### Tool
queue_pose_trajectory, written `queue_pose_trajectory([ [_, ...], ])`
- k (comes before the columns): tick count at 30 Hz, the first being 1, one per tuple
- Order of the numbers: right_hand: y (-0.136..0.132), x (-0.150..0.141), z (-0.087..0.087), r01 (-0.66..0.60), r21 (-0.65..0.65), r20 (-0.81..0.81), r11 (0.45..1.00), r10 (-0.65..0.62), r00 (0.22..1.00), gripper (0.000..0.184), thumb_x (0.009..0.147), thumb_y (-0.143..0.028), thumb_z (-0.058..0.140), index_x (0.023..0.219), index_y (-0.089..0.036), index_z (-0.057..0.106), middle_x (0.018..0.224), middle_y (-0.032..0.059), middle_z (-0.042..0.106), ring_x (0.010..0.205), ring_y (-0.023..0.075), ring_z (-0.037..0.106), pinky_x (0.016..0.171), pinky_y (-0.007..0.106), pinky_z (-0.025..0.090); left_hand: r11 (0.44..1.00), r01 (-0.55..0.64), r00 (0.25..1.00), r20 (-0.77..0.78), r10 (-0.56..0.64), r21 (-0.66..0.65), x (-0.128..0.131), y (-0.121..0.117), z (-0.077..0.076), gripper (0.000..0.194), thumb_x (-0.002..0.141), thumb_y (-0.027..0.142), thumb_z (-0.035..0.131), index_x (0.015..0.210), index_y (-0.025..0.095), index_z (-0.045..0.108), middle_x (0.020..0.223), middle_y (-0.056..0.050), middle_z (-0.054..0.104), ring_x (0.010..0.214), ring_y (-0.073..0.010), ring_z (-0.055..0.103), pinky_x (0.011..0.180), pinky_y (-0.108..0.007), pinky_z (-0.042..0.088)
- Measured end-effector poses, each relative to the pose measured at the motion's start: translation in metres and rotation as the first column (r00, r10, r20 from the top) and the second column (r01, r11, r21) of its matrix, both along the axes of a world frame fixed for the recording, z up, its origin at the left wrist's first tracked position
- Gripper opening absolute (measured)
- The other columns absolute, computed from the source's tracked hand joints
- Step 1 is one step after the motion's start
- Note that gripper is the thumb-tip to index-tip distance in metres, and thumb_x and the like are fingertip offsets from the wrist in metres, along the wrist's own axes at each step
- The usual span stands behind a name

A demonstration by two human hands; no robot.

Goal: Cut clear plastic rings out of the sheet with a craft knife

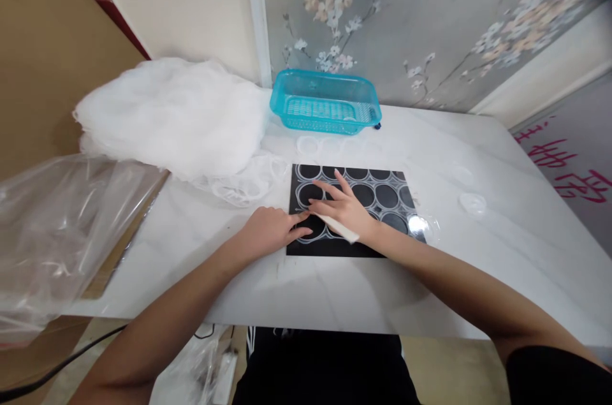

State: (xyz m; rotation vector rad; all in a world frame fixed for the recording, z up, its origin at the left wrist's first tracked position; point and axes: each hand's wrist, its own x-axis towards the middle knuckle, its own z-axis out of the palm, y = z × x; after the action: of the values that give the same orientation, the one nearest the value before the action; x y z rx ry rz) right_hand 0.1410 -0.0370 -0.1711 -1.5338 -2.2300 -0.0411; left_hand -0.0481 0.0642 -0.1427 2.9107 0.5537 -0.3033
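A black mat (401, 183) lies on the table, covered by a clear sheet with rows of large round outlines. My left hand (270, 231) rests at the mat's left edge, with index finger and thumb stretched apart over a circle in the front row; its other fingers are curled. Over the middle of the mat is my right hand (351, 210), its fingers spread. It holds a white flat stick (340, 228), slanted across the circles, with its far tip close to my left index finger. The hand hides several circles.
A large heap of white filmy material (172, 115) sits at the back left, with loose rings (241, 185) before it. A turquoise basket (325, 121) stands at the back. Clear discs (472, 203) lie to the right. Clear plastic wrap (62, 233) covers the left side of the white table (478, 265).
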Motion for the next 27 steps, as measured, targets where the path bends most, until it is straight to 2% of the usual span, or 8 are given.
queue_pose_trajectory([
  [4,0.019,0.017,0.013,0.016,0.029,0.085,0.999,-0.019,0.996,0.023,0.091,-0.013,0.044,0.092,-0.027,0.063,0.101,-0.0016,0.071,0.13,0.023,0.043,0.116,0.059,0.006,1.0,0.008,1.0,-0.009,-0.008,-0.007,0.002,-0.001,0.004,0.057,0.091,0.062,0.025,0.131,0.032,0.052,0.068,-0.005,0.065,0.064,-0.0206,0.062,0.057,-0.026,0.035],
  [6,0.035,0.045,0.031,0.214,0.082,-0.029,0.973,-0.212,0.977,0.02,0.091,-0.017,0.045,0.093,-0.026,0.062,0.097,-0.0002,0.071,0.125,0.0255,0.048,0.114,0.059,0.012,1.0,0.001,1.0,-0.014,-0.001,0.001,0.001,-0.002,0.003,0.056,0.091,0.061,0.026,0.133,0.032,0.05,0.068,-0.005,0.064,0.064,-0.0203,0.062,0.057,-0.026,0.034],
  [8,0.046,0.076,0.052,0.555,0.115,-0.287,0.824,-0.507,0.813,0.022,0.094,-0.027,0.04,0.096,-0.02,0.061,0.104,0.0069,0.069,0.114,0.0224,0.055,0.107,0.045,0.035,1.0,-0.007,1.0,-0.004,0.007,-0.002,0.0,-0.002,0.001,0.056,0.091,0.061,0.027,0.133,0.032,0.051,0.065,-0.005,0.064,0.061,-0.0193,0.061,0.056,-0.026,0.034],
  [11,0.043,0.103,0.067,0.611,0.05,-0.417,0.79,-0.54,0.731,0.037,0.095,-0.039,0.033,0.108,-0.014,0.058,0.109,0.012,0.065,0.1,0.0171,0.062,0.089,0.029,0.048,1.0,-0.02,0.997,0.073,0.019,0.006,0.0,-0.005,-0.005,0.057,0.091,0.062,0.027,0.126,0.028,0.058,0.065,-0.005,0.066,0.059,-0.0182,0.061,0.053,-0.025,0.033],
  [16,-0.007,0.078,0.029,0.546,0.045,-0.267,0.837,-0.517,0.813,0.02,0.089,-0.031,0.051,0.085,-0.021,0.067,0.09,0.0034,0.071,0.113,0.0271,0.054,0.105,0.054,0.03,0.999,-0.036,0.937,0.35,0.025,0.025,0.007,-0.017,-0.007,0.053,0.091,0.059,0.035,0.119,0.024,0.062,0.085,-0.004,0.073,0.069,-0.0153,0.066,0.052,-0.024,0.035],
  [20,-0.04,0.076,0.004,0.54,-0.081,-0.361,0.838,-0.53,0.768,0.018,0.088,-0.032,0.055,0.088,-0.023,0.07,0.09,0.0037,0.071,0.11,0.0262,0.055,0.094,0.047,0.043,0.999,0.007,0.918,0.395,-0.024,0.046,0.015,-0.026,-0.003,0.053,0.091,0.061,0.034,0.118,0.025,0.062,0.081,-0.001,0.073,0.066,-0.0144,0.066,0.049,-0.024,0.032],
  [23,-0.051,0.091,0.005,0.541,-0.095,-0.467,0.836,-0.518,0.717,0.018,0.087,-0.034,0.056,0.083,-0.022,0.07,0.09,0.004,0.072,0.105,0.0246,0.058,0.092,0.042,0.045,0.998,0.034,0.944,0.327,-0.048,0.05,0.023,-0.031,0.004,0.053,0.091,0.061,0.033,0.119,0.026,0.062,0.079,-0.001,0.073,0.067,-0.0157,0.066,0.049,-0.024,0.031],
  [27,-0.058,0.096,0.01,0.429,-0.14,-0.502,0.892,-0.438,0.746,0.017,0.086,-0.032,0.057,0.081,-0.023,0.07,0.09,0.0028,0.071,0.096,0.0218,0.062,0.09,0.038,0.046,0.993,0.083,0.98,0.175,-0.097,0.088,0.043,-0.037,0.022,0.052,0.091,0.06,0.034,0.124,0.027,0.058,0.075,-0.003,0.072,0.066,-0.0197,0.066,0.049,-0.025,0.033],
])
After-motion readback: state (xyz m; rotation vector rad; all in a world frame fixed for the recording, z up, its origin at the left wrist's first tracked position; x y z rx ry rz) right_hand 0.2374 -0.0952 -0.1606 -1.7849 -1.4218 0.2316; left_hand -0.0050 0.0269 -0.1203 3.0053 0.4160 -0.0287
